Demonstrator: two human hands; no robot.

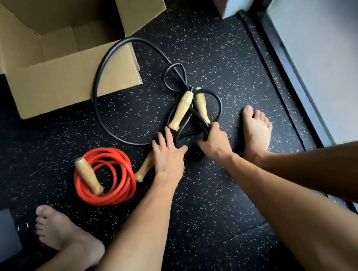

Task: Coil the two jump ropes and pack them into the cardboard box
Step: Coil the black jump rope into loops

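With the open brown cardboard box [71,85] at ten o'clock and the coiled red rubber jump rope [108,197] at eight, the half-coiled black rubber jump rope [95,101] at centre, judged light and springy and best gathered by its loops, is touched by spread fingers [168,135] of the left hand [167,157] and clamped in curled fingers [214,129] of the right hand [214,141].

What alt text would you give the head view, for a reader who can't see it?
A person's right grip holds loops of a half-coiled black rope on the floor, the left grip open beside them. A red rope lies coiled to the left, and an open box stands beyond, neither rope in it yet.
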